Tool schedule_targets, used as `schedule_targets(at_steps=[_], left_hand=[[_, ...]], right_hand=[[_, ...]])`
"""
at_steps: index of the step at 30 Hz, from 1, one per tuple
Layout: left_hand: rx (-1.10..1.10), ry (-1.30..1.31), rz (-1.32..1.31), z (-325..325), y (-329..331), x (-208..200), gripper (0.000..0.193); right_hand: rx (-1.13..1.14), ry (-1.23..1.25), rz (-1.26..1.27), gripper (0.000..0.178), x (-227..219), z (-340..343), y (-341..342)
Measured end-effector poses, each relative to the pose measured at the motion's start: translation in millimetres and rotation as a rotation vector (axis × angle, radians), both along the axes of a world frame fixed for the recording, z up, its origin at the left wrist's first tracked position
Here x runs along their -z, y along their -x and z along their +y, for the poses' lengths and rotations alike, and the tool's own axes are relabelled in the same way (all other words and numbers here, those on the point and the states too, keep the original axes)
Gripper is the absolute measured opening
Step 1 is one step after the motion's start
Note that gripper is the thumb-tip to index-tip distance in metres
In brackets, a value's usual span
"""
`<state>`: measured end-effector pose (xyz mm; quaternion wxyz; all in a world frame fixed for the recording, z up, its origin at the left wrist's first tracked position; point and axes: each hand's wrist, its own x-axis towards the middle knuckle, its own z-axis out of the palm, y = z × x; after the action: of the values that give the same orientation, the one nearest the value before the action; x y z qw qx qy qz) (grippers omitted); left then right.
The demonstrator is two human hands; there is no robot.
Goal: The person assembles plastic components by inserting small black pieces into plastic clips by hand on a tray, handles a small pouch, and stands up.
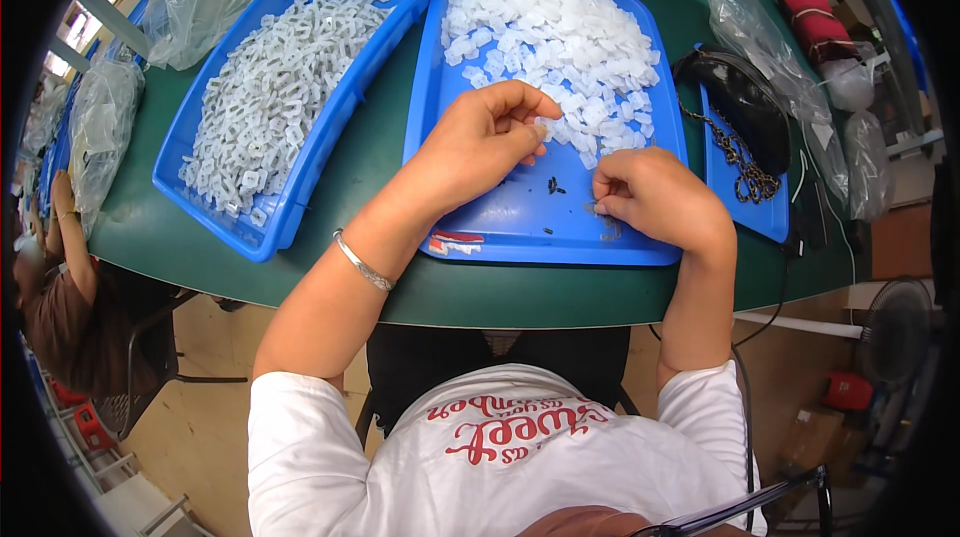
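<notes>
A small translucent plastic piece [541, 129] is pinched by the left hand [480, 142] beside the pile, while the right hand [650, 197] is curled over the blue tray [520, 222], its hold unclear.

on the table [330, 267] in front of you, the flat tray [520, 222] sits dead centre. its heap of small plastic pieces [560, 47] fills the far half, toward 12 o'clock. your left hand [480, 142] rests over the tray's middle, fingertips touching the heap's near edge; your right hand [655, 197] lies at 3 o'clock of it, over the tray's near right part. a deeper bin [290, 207] holding more pieces [275, 87] lies at 10 o'clock, just beside the tray. a bag [205, 2] sits behind that bin. at 2 o'clock a smaller tray [735, 197] carries a chain [735, 157].
</notes>
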<state>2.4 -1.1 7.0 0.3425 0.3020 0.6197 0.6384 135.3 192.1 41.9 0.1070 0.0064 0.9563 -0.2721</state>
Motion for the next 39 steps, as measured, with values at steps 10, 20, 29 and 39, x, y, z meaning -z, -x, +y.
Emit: schedule_targets(at_steps=[10,20,29,39], left_hand=[[0.042,0.033,0.020,-0.2,-0.3,-1.4,0.023],[0.037,0.015,-0.095,0.4,0.9,7.0,0.021],[0.071,-0.008,-0.111,1.1,-0.2,4.9,0.017],[-0.053,-0.079,-0.240,1.0,0.5,-1.9,0.016]], right_hand=[[-0.059,0.059,0.054,0.006,4.1,-5.9,5.2],[-0.030,0.107,0.198,0.011,0.1,-6.6,3.4],[0.224,0.730,0.156,0.010,-3.5,-19.6,8.0],[0.253,0.688,0.221,0.011,4.9,-28.4,13.9]])
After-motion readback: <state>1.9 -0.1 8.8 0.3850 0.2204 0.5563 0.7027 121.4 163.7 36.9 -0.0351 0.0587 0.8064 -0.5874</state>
